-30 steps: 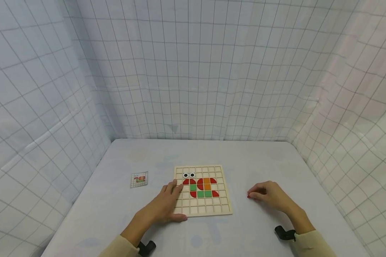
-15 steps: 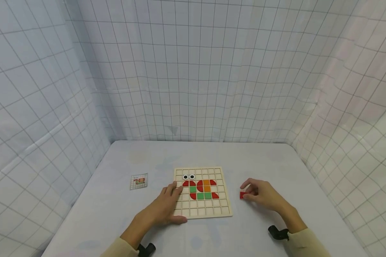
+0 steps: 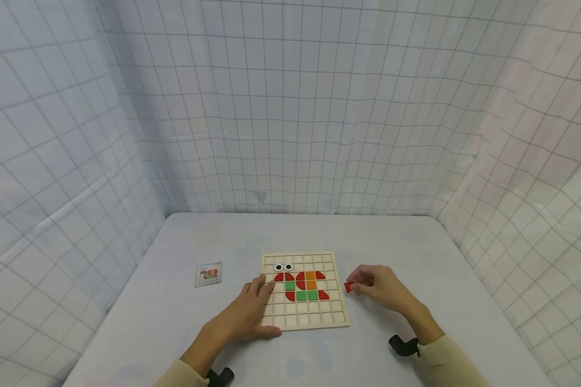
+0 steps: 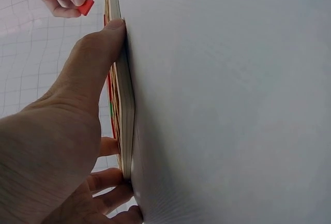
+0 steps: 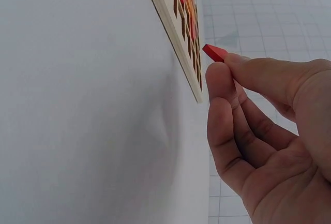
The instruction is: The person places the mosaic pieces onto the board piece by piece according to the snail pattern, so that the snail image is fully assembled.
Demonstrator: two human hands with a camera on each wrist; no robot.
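In the head view, a pale wooden grid board [image 3: 314, 321] lies on the table, bearing red, green and orange tiles in several cells. Two round eye tiles [image 3: 283, 267] sit near its top left. My left hand [image 3: 244, 314] rests at the board's near left corner, fingers spread over the left side and thumb along the front edge. Just right of the board, my right hand [image 3: 380, 287] pinches a small red tile [image 5: 215, 53] between thumb and index finger. The right wrist view shows this tile raised off the table, apart from the board; its full outline is partly covered by fingertips.
A small picture card [image 3: 208, 274] with a similar coloured pattern lies left of the board. White gridded curtains [image 3: 290, 107] enclose the table [image 3: 290, 231] at the back and both sides.
My right hand has moved left with the red tile, from well to the right up to near the board's right edge. The left hand has stayed in place on the board.
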